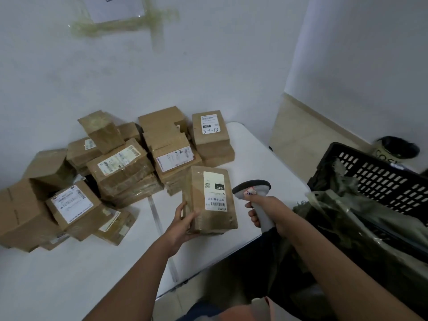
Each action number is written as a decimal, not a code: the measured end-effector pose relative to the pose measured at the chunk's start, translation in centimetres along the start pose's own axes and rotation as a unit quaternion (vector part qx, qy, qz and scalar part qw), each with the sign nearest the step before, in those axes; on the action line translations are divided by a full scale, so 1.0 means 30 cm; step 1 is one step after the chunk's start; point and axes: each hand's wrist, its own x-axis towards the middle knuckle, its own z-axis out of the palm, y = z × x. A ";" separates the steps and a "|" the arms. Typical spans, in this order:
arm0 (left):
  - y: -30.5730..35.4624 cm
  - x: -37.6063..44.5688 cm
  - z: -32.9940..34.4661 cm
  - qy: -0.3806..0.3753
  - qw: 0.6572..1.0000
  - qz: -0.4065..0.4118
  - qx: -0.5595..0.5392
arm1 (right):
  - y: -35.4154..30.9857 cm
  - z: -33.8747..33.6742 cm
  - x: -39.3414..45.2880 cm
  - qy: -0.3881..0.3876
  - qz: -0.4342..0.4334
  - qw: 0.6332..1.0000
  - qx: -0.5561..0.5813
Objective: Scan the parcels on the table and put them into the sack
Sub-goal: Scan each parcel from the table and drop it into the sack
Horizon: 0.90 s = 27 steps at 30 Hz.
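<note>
So the left hand point(183, 224) has its fingers and thumb wrapped round the lower left edge of a flat brown cardboard parcel with a white shipping label point(211, 200), holding it near the table's front edge, about dead centre of the view. Label faces up, and "032" reads upside down from here; the small print is too blurry to make out. The right hand point(266, 213) is clamped on the handle of a grey handheld barcode scanner with a dark-rimmed head point(253, 193), sitting just at 3 o'clock from the parcel, not touching it. Can't tell if the trigger is pressed.

Rest of the brown taped boxes are heaped in a pile point(111, 172) from 9 to 12 o'clock on the white folding table point(69, 274), pushed against the wall. Several labels are blurred, one box at 12 o'clock has "3-1-13" handwritten on it.

Over at 3 to 4 o'clock there's a dark green woven sack point(347, 218) draped in a black slotted plastic crate point(379, 181), both cut off by the right edge, so the sack's inside is hard to see. A taped paper sheet point(115, 6) on the wall is cropped at the top.
</note>
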 end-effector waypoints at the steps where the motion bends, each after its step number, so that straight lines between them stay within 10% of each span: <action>1: 0.001 0.006 0.009 -0.001 1.000 0.003 0.002 | -0.008 -0.008 -0.013 -0.001 -0.003 1.000 -0.012; 27: 0.055 0.051 0.020 -0.013 0.999 0.019 0.044 | -0.072 0.032 -0.059 -0.002 -0.033 0.999 -0.035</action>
